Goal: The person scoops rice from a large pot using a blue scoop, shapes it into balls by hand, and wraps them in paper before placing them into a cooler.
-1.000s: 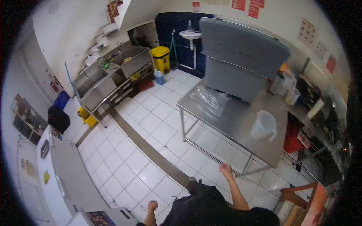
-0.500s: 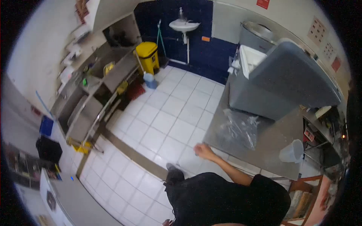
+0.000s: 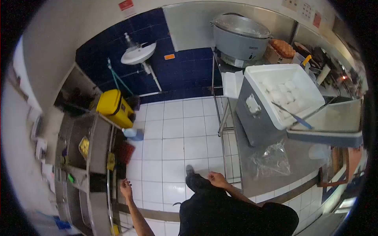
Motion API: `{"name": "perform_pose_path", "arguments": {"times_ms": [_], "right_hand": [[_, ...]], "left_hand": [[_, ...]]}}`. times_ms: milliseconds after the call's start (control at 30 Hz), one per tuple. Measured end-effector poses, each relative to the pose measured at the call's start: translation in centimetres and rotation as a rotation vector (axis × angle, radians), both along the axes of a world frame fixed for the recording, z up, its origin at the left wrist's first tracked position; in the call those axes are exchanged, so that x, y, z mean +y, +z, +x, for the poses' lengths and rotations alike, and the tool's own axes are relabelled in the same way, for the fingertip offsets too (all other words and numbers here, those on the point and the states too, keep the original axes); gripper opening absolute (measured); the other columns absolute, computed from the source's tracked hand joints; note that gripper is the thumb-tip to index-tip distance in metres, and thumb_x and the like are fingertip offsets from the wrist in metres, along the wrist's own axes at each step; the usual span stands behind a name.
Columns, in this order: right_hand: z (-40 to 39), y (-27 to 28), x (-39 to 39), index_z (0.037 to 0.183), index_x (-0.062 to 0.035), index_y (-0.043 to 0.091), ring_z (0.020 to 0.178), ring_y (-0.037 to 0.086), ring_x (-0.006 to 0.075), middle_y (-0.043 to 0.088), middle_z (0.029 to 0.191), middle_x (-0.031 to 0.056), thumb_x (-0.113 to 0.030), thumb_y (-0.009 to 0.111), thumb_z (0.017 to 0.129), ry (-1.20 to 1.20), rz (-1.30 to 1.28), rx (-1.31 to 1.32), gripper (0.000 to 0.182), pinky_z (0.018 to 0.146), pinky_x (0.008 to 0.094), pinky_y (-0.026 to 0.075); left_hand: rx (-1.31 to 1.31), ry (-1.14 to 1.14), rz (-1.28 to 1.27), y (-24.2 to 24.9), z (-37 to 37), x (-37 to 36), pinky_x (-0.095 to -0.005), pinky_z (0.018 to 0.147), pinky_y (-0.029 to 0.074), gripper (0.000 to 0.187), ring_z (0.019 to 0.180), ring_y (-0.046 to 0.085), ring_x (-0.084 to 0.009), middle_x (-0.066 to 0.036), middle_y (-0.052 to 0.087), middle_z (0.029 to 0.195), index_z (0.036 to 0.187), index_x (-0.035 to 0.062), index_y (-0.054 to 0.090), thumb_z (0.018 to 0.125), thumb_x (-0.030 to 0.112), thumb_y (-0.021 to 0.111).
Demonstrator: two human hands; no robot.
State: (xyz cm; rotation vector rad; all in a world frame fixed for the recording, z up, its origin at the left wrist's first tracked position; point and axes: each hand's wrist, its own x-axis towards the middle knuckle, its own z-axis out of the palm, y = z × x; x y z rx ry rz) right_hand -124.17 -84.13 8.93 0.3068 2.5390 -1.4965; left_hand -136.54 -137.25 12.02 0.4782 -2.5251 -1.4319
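My left hand [image 3: 126,189] is held low beside the metal sink counter at the left, its fingers loosely bent and somewhat apart, with nothing visible in it. In front of my body, my right hand [image 3: 217,179] hangs over the tiled floor near the steel table [image 3: 252,159], loosely curled with no object showing. Neither hand appears to touch anything. On that table stands a grey cooler box [image 3: 252,118] with white rounded pieces [image 3: 281,94] inside. A blue-handled utensil [image 3: 301,121] lies across its rim. Its lid [image 3: 327,135] is swung open to the right.
A clear plastic bag [image 3: 273,159] and a translucent container [image 3: 318,151] are on the table. Behind stands a large grey cooker [image 3: 240,41]. Along the left are a yellow bin [image 3: 114,108], a blue jug [image 3: 134,134] and a metal sink counter [image 3: 100,135]. A washbasin [image 3: 138,54] hangs on the wall.
My view has turned right and come closer to the table. The cooler's inside now shows past its open lid. My left hand has come up fully into view.
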Motion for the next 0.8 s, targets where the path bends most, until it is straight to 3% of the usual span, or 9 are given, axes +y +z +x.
{"name": "perform_pose_path", "arguments": {"times_ms": [100, 167, 267, 300, 533, 667, 700, 733, 800], "right_hand": [[-11.5, 1.1, -0.1, 0.091, -0.0068, 0.065, 0.071, 0.065, 0.0314, 0.066, 0.076, 0.0141, -0.021, 0.059, 0.086, -0.045, -0.015, 0.11, 0.016, 0.067, 0.0385, 0.051], [-18.4, 2.8, 0.8, 0.084, -0.0057, 0.061, 0.069, 0.065, 0.0318, 0.065, 0.074, 0.0139, -0.022, 0.058, 0.088, -0.114, 0.041, 0.221, 0.017, 0.065, 0.0405, 0.051], [-27.0, 4.5, 2.6, 0.093, -0.0062, 0.062, 0.074, 0.065, 0.0302, 0.065, 0.078, 0.0145, -0.02, 0.057, 0.091, -0.24, 0.024, 0.271, 0.015, 0.067, 0.0396, 0.051], [-29.2, 6.1, 3.8, 0.093, -0.0062, 0.062, 0.074, 0.065, 0.0302, 0.065, 0.078, 0.0145, -0.02, 0.057, 0.091, -0.291, 0.049, 0.26, 0.015, 0.067, 0.0396, 0.051], [-40.2, 7.5, 12.1, 0.099, -0.0021, 0.061, 0.074, 0.065, 0.0231, 0.065, 0.081, 0.0126, -0.018, 0.056, 0.093, -0.583, 0.046, 0.334, 0.018, 0.069, 0.035, 0.052], [-46.3, 6.5, 18.2, 0.101, 0.0008, 0.06, 0.08, 0.066, 0.0244, 0.066, 0.086, 0.0104, -0.027, 0.054, 0.095, -1.133, -0.685, 0.358, 0.029, 0.071, 0.0352, 0.053], [-46.8, 6.7, 19.9, 0.103, 0.0018, 0.06, 0.083, 0.066, 0.0258, 0.066, 0.089, 0.0105, -0.032, 0.054, 0.096, -1.395, -0.921, 0.369, 0.035, 0.073, 0.0352, 0.053], [-46.4, 2.2, 22.6, 0.108, 0.0033, 0.058, 0.09, 0.066, 0.028, 0.065, 0.096, 0.0148, -0.041, 0.054, 0.094, -1.345, -1.077, 0.562, 0.046, 0.081, 0.0359, 0.053], [-46.9, 0.0, 26.3, 0.108, 0.0032, 0.057, 0.093, 0.065, 0.0303, 0.064, 0.101, 0.0171, -0.044, 0.055, 0.093, -1.611, -1.346, 0.755, 0.05, 0.087, 0.039, 0.052]], "left_hand": [[-0.095, -0.104, 0.231, -0.6, -8.1, 2.4, -0.0265, 0.056, 0.05, 0.026, 0.071, 0.064, -0.0151, -0.008, 0.066, 0.088, 0.109, 0.0009, 0.06, 0.1, 0.021, 0.046], [-0.033, -0.185, 0.538, -10.7, -11.2, 2.6, -0.0253, 0.054, 0.047, 0.027, 0.066, 0.062, -0.0137, -0.007, 0.066, 0.087, 0.108, 0.003, 0.061, 0.1, 0.023, 0.045], [-0.587, -0.393, 0.01, -17.9, -10.6, 4.9, -0.0352, 0.061, 0.054, 0.034, 0.071, 0.066, -0.022, -0.016, 0.066, 0.088, 0.103, -0.0003, 0.06, 0.097, 0.032, 0.049], [-0.482, -0.532, -0.024, -21.4, -9.4, 6.4, -0.0353, 0.041, 0.045, 0.026, 0.047, 0.057, -0.0207, -0.005, 0.062, 0.064, 0.085, 0.0084, 0.065, 0.088, 0.031, 0.054], [-0.811, -0.875, -0.352, -21.5, -20.0, 6.8, -0.0405, 0.048, 0.047, 0.022, 0.056, 0.061, -0.0233, -0.007, 0.065, 0.067, 0.079, 0.0111, 0.067, 0.081, 0.031, 0.057], [-0.462, -1.229, -0.656, -21.7, -38.0, 9.1, -0.0435, 0.053, 0.048, 0.021, 0.061, 0.063, -0.0248, -0.008, 0.066, 0.068, 0.076, 0.0126, 0.068, 0.078, 0.031, 0.059], [0.156, -1.413, -0.875, -22.2, -43.8, 10.5, -0.0443, 0.054, 0.048, 0.02, 0.063, 0.064, -0.0252, -0.009, 0.067, 0.069, 0.075, 0.0129, 0.068, 0.077, 0.031, 0.059], [-0.406, -1.438, -0.928, -22.0, -50.8, 13.0, -0.0451, 0.061, 0.049, 0.022, 0.07, 0.064, -0.0275, -0.01, 0.067, 0.076, 0.081, 0.0115, 0.067, 0.08, 0.03, 0.055], [-0.253, -1.685, -1.245, -21.5, -65.4, 20.6, -0.0467, 0.076, 0.051, 0.026, 0.084, 0.064, -0.032, -0.014, 0.067, 0.091, 0.093, 0.0086, 0.066, 0.087, 0.027, 0.048]]}}
